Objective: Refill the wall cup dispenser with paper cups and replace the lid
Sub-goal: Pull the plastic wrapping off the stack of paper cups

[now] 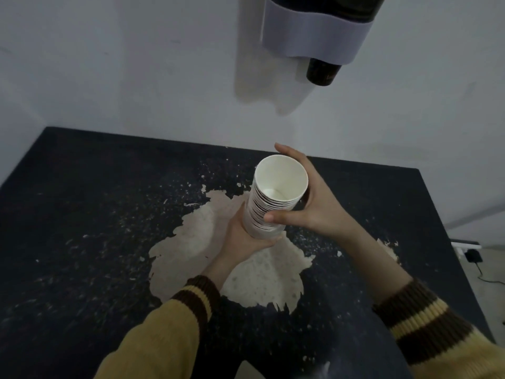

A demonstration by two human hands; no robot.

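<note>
Holding the base of a nested stack of paper cups point(273, 198), the left hand point(246, 236) wraps its grip around the lowest cups from below, above the worn, flaking patch of the dark tabletop point(82, 214). The stack stands nearly upright, mouth open toward the camera, rims tightly layered down its side. To its right, the right hand point(314, 203) curls around the upper cups, thumb point(278, 216) pressed across the near side and fingers behind the far rim, so both grips are closed on the same stack. Further right and higher, the wall cup dispenser point(314, 31) hangs on the white wall, with a dark cup bottom point(322, 71) showing at its lower opening; its top and any lid lie outside the view.

Judging from this, the stack has yet to be lifted to the dispenser. The risk is that the cups separate or telescope if the two grips pull unevenly, spilling some onto the tabletop. Squeezing too hard could also dent the thin rims, making them jam inside the tube.
</note>
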